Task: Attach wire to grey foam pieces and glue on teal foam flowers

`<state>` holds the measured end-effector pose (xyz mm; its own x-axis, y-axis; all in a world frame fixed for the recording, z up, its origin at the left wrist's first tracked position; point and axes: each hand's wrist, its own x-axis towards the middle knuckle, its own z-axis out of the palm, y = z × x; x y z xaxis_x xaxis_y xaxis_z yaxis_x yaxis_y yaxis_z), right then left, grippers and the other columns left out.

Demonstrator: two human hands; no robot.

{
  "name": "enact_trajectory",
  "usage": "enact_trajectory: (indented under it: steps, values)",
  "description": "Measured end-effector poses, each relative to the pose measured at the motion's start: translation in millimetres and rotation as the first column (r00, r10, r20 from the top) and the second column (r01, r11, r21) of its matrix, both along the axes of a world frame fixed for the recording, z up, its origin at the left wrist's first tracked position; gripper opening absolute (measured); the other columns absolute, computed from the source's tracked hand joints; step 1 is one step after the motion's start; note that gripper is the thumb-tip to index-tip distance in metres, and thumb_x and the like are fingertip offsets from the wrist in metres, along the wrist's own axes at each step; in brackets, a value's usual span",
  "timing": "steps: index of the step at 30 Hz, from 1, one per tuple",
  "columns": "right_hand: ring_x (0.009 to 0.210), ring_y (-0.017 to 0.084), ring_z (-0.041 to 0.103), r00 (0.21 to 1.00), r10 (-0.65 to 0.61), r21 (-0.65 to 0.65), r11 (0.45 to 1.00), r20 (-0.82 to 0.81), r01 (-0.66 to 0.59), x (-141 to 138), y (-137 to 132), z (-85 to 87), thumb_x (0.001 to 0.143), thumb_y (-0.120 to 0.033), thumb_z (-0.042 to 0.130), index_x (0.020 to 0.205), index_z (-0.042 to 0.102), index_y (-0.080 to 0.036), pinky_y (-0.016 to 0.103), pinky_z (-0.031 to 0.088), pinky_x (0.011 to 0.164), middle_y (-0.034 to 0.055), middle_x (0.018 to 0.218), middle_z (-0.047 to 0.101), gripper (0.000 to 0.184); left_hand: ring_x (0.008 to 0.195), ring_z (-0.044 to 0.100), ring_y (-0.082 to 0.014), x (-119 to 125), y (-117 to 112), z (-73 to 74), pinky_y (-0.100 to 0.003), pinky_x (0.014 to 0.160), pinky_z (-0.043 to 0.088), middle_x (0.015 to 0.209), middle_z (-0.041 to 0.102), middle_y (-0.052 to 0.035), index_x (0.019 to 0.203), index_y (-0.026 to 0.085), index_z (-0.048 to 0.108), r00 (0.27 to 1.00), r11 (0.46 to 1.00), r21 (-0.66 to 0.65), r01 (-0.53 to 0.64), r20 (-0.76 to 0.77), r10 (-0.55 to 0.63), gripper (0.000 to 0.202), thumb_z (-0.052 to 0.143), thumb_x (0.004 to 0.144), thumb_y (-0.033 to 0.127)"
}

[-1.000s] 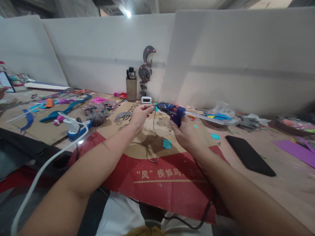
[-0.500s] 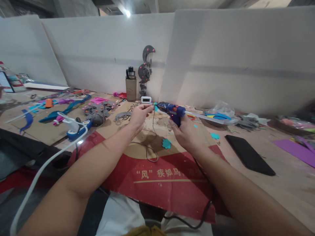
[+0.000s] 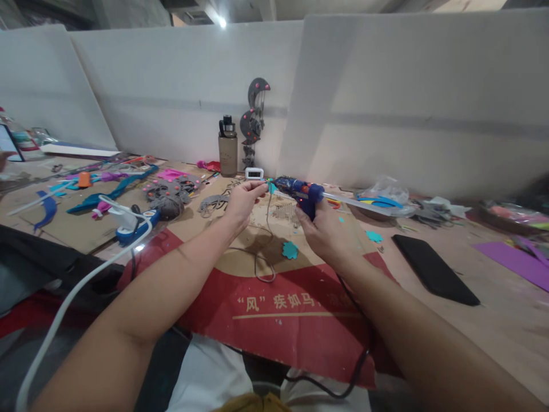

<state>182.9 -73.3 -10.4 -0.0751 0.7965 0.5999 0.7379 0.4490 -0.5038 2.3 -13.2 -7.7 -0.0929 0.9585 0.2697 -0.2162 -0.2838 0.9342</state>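
Note:
My right hand (image 3: 319, 226) is wrapped round the grip of a blue hot glue gun (image 3: 306, 191), with a long translucent glue stick (image 3: 364, 205) jutting from its back. Its dark nozzle points left at the fingertips of my left hand (image 3: 245, 203), which are pinched on a thin grey cord (image 3: 268, 220). That cord hangs down and loops onto the cardboard. Right by those fingertips shows a small teal piece (image 3: 272, 187); whether they hold it too, I cannot tell. A teal flower-shaped cutout (image 3: 290, 250) lies on the cardboard below.
Red-and-tan cardboard (image 3: 274, 343) covers the table's front. A bottle (image 3: 228, 150) and small white clock (image 3: 254, 173) stand behind my hands. At left are a power strip (image 3: 137, 228) and grey yarn (image 3: 171, 206); at right, a black phone (image 3: 433, 269). The glue gun's black cable (image 3: 360, 366) hangs near my lap.
Both hands keep almost the same position, the nozzle still close to my left fingertips. The view has shifted very slightly.

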Motion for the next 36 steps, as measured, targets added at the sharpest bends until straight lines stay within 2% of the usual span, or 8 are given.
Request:
enact_trajectory:
  steps: [19, 25, 28, 31, 33, 36]
  values:
    - [0.098, 0.032, 0.062, 1.0, -0.02, 0.03, 0.999, 0.005, 0.02, 0, -1, -0.2, 0.088, -0.039, 0.047, 0.116, 0.055, -0.017, 0.046, 0.048, 0.085, 0.0173, 0.106, 0.066, 0.036, 0.064, 0.05, -0.0095, 1, -2, 0.6, -0.025, 0.062, 0.034, 0.068, 0.063, -0.0002, 0.072, 0.018, 0.069, 1.0, 1.0, 0.014, -0.003, -0.028, 0.003, 0.014, 0.073, 0.065, 0.029]
    - [0.096, 0.031, 0.063, 0.994, -0.005, 0.021, 1.0, -0.109, 0.008, 3, 6, 0.3, 0.084, -0.037, 0.05, 0.111, 0.057, -0.018, 0.044, 0.048, 0.083, 0.0155, 0.106, 0.066, 0.033, 0.062, 0.049, -0.0096, 2, -4, 1.7, -0.024, 0.056, 0.03, 0.069, 0.063, -0.0011, 0.074, 0.017, 0.068, 0.998, 1.0, -0.001, 0.0, -0.061, 0.0, 0.014, 0.071, 0.066, 0.028]
    - [0.074, 0.024, 0.062, 0.951, -0.008, -0.077, 0.997, -0.308, -0.016, 9, 17, -3.1, 0.082, -0.038, 0.053, 0.101, 0.059, -0.019, 0.039, 0.05, 0.068, 0.0105, 0.092, 0.067, 0.027, 0.061, 0.049, -0.0092, 3, -5, 3.1, -0.024, 0.053, 0.027, 0.073, 0.065, -0.0017, 0.075, 0.017, 0.067, 0.999, 0.999, -0.03, 0.021, -0.048, -0.022, 0.012, 0.071, 0.067, 0.026]
    - [0.052, 0.015, 0.052, 0.859, -0.039, -0.266, 0.957, -0.51, -0.114, 17, 30, -9.1, 0.076, -0.031, 0.057, 0.086, 0.059, -0.019, 0.031, 0.046, 0.05, 0.0053, 0.078, 0.065, 0.016, 0.061, 0.049, -0.0089, 5, -6, 2.8, -0.024, 0.053, 0.027, 0.073, 0.064, -0.0013, 0.076, 0.017, 0.067, 0.997, 0.999, -0.032, 0.041, -0.059, -0.042, 0.011, 0.07, 0.068, 0.025]
    - [0.047, 0.014, 0.049, 0.842, -0.08, -0.383, 0.91, -0.533, -0.157, 23, 37, -13.9, 0.071, -0.027, 0.061, 0.074, 0.056, -0.02, 0.029, 0.043, 0.045, 0.0025, 0.064, 0.062, 0.009, 0.06, 0.049, -0.0087, 6, -6, 1.4, -0.024, 0.053, 0.028, 0.071, 0.062, -0.0007, 0.076, 0.017, 0.067, 0.996, 0.998, -0.016, 0.059, -0.073, -0.06, 0.011, 0.071, 0.068, 0.024]
    - [0.045, 0.017, 0.05, 0.911, -0.067, -0.469, 0.871, -0.408, -0.145, 33, 45, -21.4, 0.07, -0.027, 0.064, 0.06, 0.051, -0.023, 0.031, 0.043, 0.044, 0.0007, 0.048, 0.054, 0.016, 0.059, 0.049, -0.0088, 9, -8, -0.9, -0.024, 0.052, 0.028, 0.068, 0.061, -0.0002, 0.077, 0.017, 0.067, 0.991, 0.996, 0.006, 0.091, -0.095, -0.09, 0.012, 0.071, 0.067, 0.023]
